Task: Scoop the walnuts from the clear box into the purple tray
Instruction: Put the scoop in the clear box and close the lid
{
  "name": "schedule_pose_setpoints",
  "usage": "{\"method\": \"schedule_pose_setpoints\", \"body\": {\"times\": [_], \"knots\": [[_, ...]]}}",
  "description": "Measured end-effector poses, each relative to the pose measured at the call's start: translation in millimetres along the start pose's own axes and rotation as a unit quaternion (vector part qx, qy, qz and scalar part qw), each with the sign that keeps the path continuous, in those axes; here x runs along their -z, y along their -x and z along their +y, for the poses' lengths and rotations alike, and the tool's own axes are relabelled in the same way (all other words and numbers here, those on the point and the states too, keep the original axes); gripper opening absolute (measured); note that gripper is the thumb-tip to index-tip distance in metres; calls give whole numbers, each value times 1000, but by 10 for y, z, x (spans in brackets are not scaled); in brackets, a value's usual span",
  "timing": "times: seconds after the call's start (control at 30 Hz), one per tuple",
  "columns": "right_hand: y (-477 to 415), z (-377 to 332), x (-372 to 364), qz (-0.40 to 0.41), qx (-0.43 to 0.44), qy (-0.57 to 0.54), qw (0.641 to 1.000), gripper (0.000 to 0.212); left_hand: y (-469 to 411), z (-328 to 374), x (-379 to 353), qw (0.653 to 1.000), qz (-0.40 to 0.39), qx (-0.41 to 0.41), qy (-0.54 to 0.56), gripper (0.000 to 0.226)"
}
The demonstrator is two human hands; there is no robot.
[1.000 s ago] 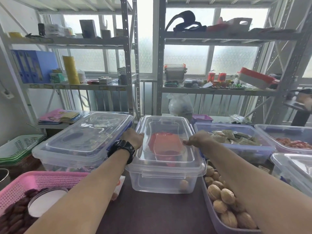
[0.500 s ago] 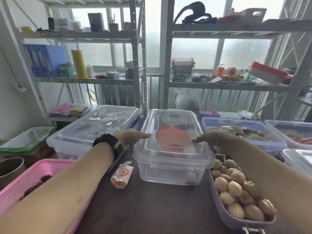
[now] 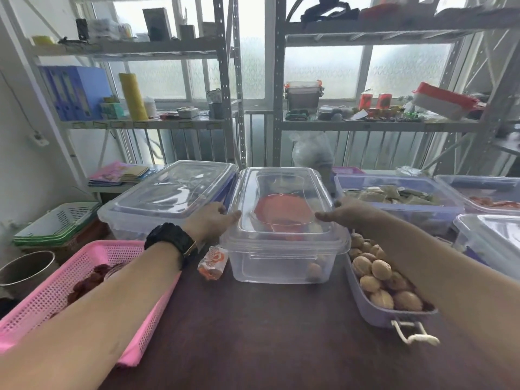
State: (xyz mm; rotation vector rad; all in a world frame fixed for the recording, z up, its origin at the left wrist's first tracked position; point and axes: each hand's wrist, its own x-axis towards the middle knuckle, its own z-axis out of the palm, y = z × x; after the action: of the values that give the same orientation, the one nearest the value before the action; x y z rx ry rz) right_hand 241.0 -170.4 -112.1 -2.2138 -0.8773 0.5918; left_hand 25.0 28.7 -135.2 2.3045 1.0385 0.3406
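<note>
The clear box (image 3: 281, 266) stands in the middle of the dark table with its clear lid (image 3: 284, 181) on. Through the lid I see a red scoop (image 3: 284, 211), and one walnut (image 3: 313, 270) lies at the box's front right corner. My left hand (image 3: 209, 220), with a black watch on the wrist, grips the lid's left edge. My right hand (image 3: 349, 213) grips its right edge. The purple tray (image 3: 374, 319) lies just right of the box, heaped with walnuts (image 3: 380, 270) and partly hidden by my right forearm.
A pink basket (image 3: 56, 299) with dark dried fruit sits at front left, and a small snack packet (image 3: 213, 261) lies beside the box. A large lidded bin (image 3: 168, 198) stands at back left, purple bins (image 3: 399, 215) and a clear bin (image 3: 489, 240) at right. Metal shelving rises behind.
The view has pulled back and shifted, so the box and tray appear farther off. Both hands stay at the sides of the lid, and the lid is still on.
</note>
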Motion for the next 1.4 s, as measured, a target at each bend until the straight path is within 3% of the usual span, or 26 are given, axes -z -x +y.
{"method": "schedule_pose_setpoints", "body": {"times": [0.07,0.13,0.27,0.33,0.47,0.63,0.77,0.93,1.03,1.13,1.27,1.4], "knots": [[52,3,-5,12,-9,24,1000,64,12,-24,-20,998,29,-8,-59,53],[86,-17,-13,26,-14,33,999,64,27,-17,-22,999,9,6,-47,61],[140,-62,-59,43,-23,26,998,56,77,-13,-46,985,-73,65,145,72],[160,-69,-72,50,-18,31,998,48,128,-4,-40,974,-96,79,189,76],[154,-95,-91,70,-15,39,997,34,203,63,46,954,-153,63,251,60],[107,-82,-150,82,-17,33,996,38,136,28,33,962,-118,58,238,52],[109,-38,-192,81,-6,70,994,43,127,-32,-60,970,-98,59,213,91],[20,-26,-151,61,-22,22,998,47,93,25,-57,964,-94,71,238,65],[-23,-29,-72,29,-52,-42,997,49,27,24,-113,971,1,74,229,54],[-47,-28,-32,7,-55,-67,996,54,-27,61,-165,980,76,58,172,61],[-77,-49,0,-28,-81,-70,994,58,-101,130,-194,984,61,77,151,62],[-176,-32,15,-4,-95,-54,994,58,-149,150,-229,987,56,64,139,50]]}}
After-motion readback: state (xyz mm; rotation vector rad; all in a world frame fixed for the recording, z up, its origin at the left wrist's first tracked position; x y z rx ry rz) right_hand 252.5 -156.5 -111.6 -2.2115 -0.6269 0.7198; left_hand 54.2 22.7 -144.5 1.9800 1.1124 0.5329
